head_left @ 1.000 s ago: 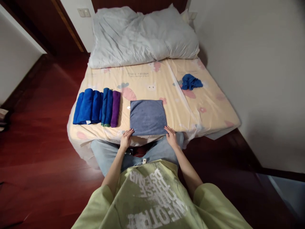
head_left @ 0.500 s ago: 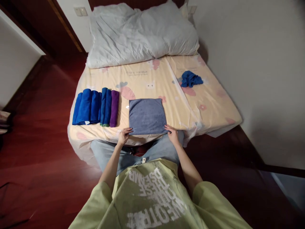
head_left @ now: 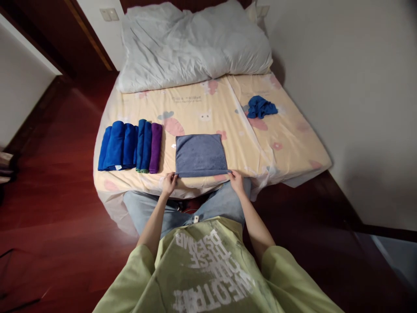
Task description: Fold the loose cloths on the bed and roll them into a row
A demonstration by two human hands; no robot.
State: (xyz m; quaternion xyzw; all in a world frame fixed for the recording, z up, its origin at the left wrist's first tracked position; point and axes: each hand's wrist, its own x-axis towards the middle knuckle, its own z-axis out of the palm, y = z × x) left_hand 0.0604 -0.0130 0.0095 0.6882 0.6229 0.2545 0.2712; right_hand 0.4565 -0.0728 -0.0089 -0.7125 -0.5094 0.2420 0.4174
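Observation:
A grey-blue towel (head_left: 200, 153) lies folded in a square at the near edge of the bed. My left hand (head_left: 169, 183) pinches its near left corner and my right hand (head_left: 236, 181) pinches its near right corner, with the near edge lifted slightly off the sheet. To the left lies a row of rolled towels (head_left: 129, 146), several blue ones and a purple one (head_left: 156, 148) at the right end. A crumpled blue cloth (head_left: 260, 107) sits farther back on the right.
The bed has a yellow cartoon-print sheet (head_left: 202, 108) and a white duvet (head_left: 192, 43) heaped at its head. A white wall runs along the right side. Dark red wooden floor (head_left: 48, 195) surrounds the bed on the left and near sides.
Both hands went from resting at the towel's near corners to gripping them, and the near edge has lifted and moved a little away from me.

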